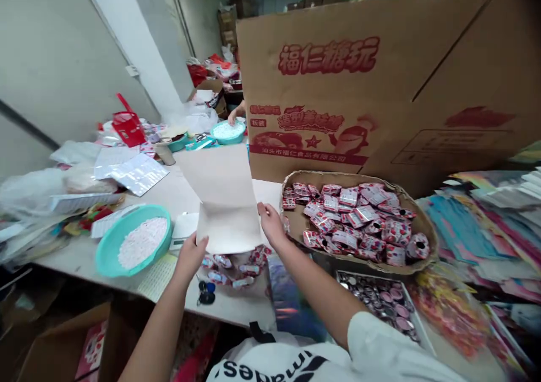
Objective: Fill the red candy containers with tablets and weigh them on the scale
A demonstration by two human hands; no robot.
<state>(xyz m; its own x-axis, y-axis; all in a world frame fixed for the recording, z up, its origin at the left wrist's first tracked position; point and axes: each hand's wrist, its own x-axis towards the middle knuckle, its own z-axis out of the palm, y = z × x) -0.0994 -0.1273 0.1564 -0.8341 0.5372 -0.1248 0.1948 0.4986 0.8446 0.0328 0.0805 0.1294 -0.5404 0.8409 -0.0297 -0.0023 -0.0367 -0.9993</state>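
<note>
A folded white cardboard piece (230, 227), perhaps an open box with its flap raised, is held up between my two hands over the table. My left hand (192, 258) grips its lower left edge, thumb on the inner face. On its right edge, my right hand (273, 221) has its fingers closed. Several small red-and-white printed packets (243, 272) lie just below the card, partly hidden by it. Close to my left wrist are small dark round objects (206, 292). A shallow brown carton tray (298, 216) of similar packets stands right of my right hand.
A teal basin (103, 252) with small white pieces stands left. Behind the tray rises a large printed carton (313, 94). A white box (422, 334) of round shiny pieces and bagged sweets (452, 314) lie right. Across the table, another person's hand (232, 117) reaches over a basin.
</note>
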